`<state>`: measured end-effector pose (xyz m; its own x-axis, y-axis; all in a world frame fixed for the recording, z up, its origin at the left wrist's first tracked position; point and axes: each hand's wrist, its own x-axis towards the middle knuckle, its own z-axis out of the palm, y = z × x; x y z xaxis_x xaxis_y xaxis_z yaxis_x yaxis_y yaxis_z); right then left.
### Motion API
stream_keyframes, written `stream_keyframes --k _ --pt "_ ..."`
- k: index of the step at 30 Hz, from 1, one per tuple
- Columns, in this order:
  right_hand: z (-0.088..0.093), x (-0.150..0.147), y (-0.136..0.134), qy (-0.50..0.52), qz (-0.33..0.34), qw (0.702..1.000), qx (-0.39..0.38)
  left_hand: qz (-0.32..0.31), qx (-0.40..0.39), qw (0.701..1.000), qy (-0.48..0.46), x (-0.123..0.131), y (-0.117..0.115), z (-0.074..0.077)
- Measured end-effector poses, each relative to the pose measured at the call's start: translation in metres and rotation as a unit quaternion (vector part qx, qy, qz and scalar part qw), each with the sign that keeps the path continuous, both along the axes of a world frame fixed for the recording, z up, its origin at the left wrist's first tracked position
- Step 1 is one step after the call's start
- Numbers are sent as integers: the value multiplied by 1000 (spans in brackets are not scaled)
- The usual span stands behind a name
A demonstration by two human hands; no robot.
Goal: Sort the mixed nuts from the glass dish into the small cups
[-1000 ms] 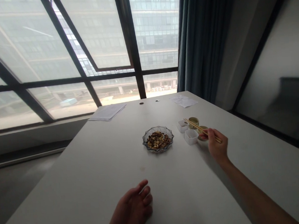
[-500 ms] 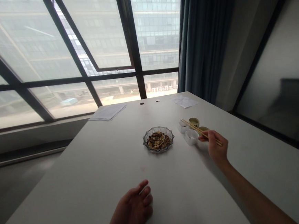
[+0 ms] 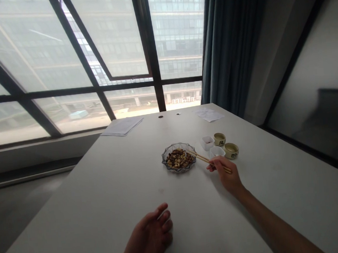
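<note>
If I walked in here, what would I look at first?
You'd probably see the big window first, with a tall building outside, behind the white table. Then your eye would drop to the glass dish of mixed nuts near the table's middle. Just right of it, the right hand holds wooden chopsticks with their tips over the dish.

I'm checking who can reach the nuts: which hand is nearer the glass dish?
The right hand is nearer: it sits just right of the glass dish, with its chopsticks reaching over the rim. The left hand lies farther back, toward the person.
</note>
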<state>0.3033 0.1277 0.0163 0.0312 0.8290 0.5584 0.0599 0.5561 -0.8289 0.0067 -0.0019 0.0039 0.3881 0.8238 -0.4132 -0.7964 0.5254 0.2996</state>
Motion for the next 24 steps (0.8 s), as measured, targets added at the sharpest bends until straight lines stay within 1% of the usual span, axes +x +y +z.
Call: stream_keyframes --k 4,9,17,20,24 --pt "-2 -4 -1 -24 15 1000 -7 4 -2 1000 -2 0 0 0" --pt "-7 -2 -1 -32 1 999 -15 7 -3 1000 3 0 0 1" --pt "-13 -6 -8 -55 3 998 0 -1 1 1000 -1 -1 0 1" --pt "-16 -10 -9 -40 3 999 -8 -1 3 1000 2 0 0 2" --pt "-16 -16 -11 11 8 999 -35 -1 7 1000 12 2 -1 4"
